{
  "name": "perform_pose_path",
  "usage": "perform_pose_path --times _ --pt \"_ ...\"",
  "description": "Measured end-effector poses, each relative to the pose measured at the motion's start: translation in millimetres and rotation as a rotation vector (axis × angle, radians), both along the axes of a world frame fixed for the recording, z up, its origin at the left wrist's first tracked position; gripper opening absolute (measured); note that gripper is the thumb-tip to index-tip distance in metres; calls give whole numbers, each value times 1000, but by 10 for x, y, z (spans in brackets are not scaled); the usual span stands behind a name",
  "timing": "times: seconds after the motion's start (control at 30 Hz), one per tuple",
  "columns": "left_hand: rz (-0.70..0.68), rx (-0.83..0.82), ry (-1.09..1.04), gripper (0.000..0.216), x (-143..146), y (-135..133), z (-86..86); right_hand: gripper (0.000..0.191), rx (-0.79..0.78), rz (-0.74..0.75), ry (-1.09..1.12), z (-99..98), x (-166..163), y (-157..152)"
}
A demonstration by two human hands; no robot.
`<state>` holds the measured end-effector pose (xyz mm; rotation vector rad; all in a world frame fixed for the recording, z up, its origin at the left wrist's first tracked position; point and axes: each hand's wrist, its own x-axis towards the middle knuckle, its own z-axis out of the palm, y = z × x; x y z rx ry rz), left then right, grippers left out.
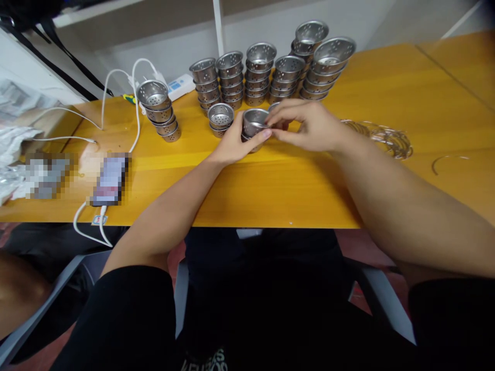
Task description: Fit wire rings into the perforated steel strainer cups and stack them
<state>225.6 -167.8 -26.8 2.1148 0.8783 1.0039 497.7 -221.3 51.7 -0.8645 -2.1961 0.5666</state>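
Observation:
My left hand (235, 144) is wrapped around a small perforated metal cup (253, 122) on the yellow table (270, 185). Its thumb presses against the cup's side. My right hand (309, 126) reaches in from the right with its fingers pinched at the cup's rim, apparently on a thin wire piece that I cannot make out clearly. Just left of the held cup stands another short stack of cups (220, 118).
Several stacks of the same metal cups (259, 72) line the table's back. A separate stack (158, 108) stands at the left. A pile of wire rings (386, 136) and one loose wire (448, 161) lie at the right. A phone (110, 180) with white cables lies at the left.

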Motion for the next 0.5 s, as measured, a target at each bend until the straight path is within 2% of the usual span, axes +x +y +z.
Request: perform_pose_path --times 0.1,0.23,0.4,0.5 --pt "-17 -25 27 122 -25 29 -42 46 41 -158 30 -20 103 59" --pt "5 -34 38 113 -42 87 -111 43 138 -346 -64 -149 307 253" --pt "-4 -33 12 108 -31 123 -160 33 90 -359 -119 -367 371 474" --pt "-11 -28 21 110 -34 146 -191 34 37 -349 -93 -395 325 480"
